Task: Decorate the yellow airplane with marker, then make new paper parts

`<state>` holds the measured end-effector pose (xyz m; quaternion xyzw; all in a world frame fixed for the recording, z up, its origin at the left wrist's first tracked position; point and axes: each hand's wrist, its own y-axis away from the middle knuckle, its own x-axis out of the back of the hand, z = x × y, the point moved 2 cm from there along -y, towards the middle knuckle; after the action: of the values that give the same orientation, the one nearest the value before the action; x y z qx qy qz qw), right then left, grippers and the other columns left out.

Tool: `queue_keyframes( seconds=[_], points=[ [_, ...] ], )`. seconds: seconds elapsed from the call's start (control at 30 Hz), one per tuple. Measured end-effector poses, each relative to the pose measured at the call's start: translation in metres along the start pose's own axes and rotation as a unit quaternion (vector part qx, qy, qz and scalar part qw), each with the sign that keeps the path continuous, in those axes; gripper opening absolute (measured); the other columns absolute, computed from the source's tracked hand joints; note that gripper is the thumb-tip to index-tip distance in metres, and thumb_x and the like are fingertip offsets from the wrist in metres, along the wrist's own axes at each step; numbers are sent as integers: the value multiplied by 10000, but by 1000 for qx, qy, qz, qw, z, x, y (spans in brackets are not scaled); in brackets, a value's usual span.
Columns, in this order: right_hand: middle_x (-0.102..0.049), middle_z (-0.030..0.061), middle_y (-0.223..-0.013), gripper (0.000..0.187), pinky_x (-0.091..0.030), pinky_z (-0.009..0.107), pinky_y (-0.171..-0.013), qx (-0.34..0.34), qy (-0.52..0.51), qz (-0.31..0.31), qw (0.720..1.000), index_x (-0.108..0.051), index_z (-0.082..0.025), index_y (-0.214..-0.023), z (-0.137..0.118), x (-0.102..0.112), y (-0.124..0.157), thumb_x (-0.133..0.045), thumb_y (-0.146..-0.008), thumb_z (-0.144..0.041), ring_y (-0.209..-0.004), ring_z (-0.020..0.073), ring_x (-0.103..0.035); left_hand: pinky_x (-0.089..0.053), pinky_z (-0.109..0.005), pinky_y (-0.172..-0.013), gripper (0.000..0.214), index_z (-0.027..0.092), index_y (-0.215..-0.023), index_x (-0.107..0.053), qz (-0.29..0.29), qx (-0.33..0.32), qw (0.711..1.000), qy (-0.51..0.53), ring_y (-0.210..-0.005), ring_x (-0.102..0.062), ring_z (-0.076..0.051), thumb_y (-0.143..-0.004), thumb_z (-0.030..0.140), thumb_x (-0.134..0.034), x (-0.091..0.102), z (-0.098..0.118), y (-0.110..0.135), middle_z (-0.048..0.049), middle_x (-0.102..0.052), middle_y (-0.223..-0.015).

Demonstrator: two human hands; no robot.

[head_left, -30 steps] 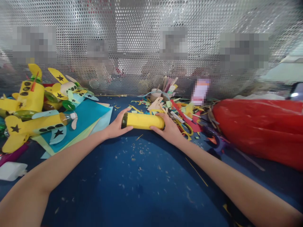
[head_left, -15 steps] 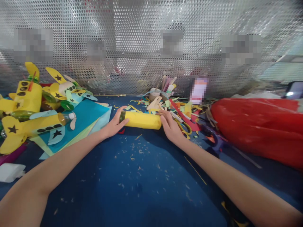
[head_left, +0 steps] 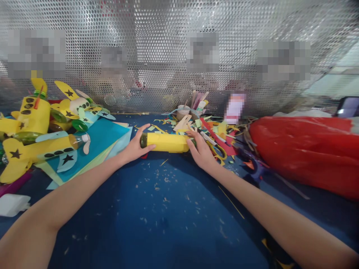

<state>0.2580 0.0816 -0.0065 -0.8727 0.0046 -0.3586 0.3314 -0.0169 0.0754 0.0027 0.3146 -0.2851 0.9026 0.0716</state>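
A bottle [head_left: 170, 143] wrapped in yellow paper lies sideways between my hands, held level over the blue table [head_left: 157, 209]. Dark green plastic shows at its left end and a little at the right. My left hand [head_left: 138, 145] grips the left end, thumb in front and fingers behind. My right hand [head_left: 202, 150] closes round the right end, covering part of it. Behind the bottle lie paper scraps [head_left: 183, 123]. To the left is a stack of blue and green paper sheets [head_left: 105, 134].
Decorated bottle planes [head_left: 53, 147] crowd the left side, with a white bottle [head_left: 12, 204] nearer me. A big red bag [head_left: 303, 149] fills the right. Scissors [head_left: 220, 149] with yellow handles lie among scraps. A cup of sticks [head_left: 184, 109] stands behind, before a perforated metal screen [head_left: 165, 48].
The wrapped bottle has turned slightly and shifted a little left in my hands, so some dark green now shows at its right end. Both hands stay nearly in place.
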Motion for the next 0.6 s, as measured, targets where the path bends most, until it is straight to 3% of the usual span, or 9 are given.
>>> queue_keyframes(
  seconds=[0.2,0.33,0.4,0.5,0.6],
  points=[
    [-615,144,-1064,235,-476,481,-934,-3,111,35,993,-545,-202,-1052,8,8,-7,-429,-934,-369,-1061,296,-583,-481,-367,-937,471,227,-1206,-498,4,74,997,-5,-1085,-580,-240,-828,487,-605,1,-5,-5,-77,-584,-1236],
    [-632,158,-998,222,-494,431,-867,-59,238,63,967,-566,-172,-974,8,41,-16,-451,-924,-355,-974,293,-612,-482,-350,-897,423,215,-1107,-543,11,84,996,-11,-1024,-591,-228,-796,493,-614,0,-7,-8,-76,-612,-1135],
    [-663,149,-964,259,-511,404,-786,-132,315,8,940,-596,-172,-952,6,63,-14,-447,-930,-383,-908,292,-650,-472,-357,-919,421,214,-1083,-554,20,92,995,-19,-1046,-588,-236,-782,501,-617,0,-8,-10,-77,-617,-1133],
    [-708,172,-891,369,-515,411,-712,-267,422,-140,855,-669,-152,-887,7,94,3,-411,-942,-409,-877,335,-692,-472,-361,-910,418,223,-1055,-564,37,106,993,-22,-1043,-595,-244,-776,531,-612,0,-10,-10,-68,-630,-1103],
    [-710,244,-982,402,-519,444,-740,-333,478,-179,792,-717,-101,-941,11,120,29,-426,-933,-378,-983,384,-686,-477,-362,-884,428,235,-1038,-564,71,126,989,-14,-1016,-604,-248,-751,545,-626,1,-12,-10,-69,-631,-1101]
  ],
)
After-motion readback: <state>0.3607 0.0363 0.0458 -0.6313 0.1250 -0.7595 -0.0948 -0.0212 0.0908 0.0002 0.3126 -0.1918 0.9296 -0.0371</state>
